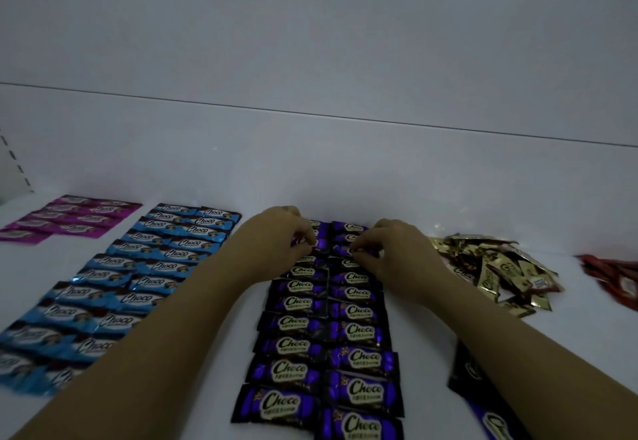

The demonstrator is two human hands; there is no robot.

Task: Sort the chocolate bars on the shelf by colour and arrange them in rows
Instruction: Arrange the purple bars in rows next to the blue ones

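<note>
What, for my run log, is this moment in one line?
stage: purple rows | left hand: pinches left-column purple bar | right hand: pinches right-column purple bar | laid: blue rows, pink rows | loose: gold pile

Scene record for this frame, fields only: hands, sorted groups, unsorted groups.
left hand: pinches a bar at far end of purple bars
right hand: pinches there too
purple bars: two columns, centre
blue bars: two columns, left
magenta bars: rows, far left
gold bars: loose pile, right
red bars: far right, cut off
shelf: white
</note>
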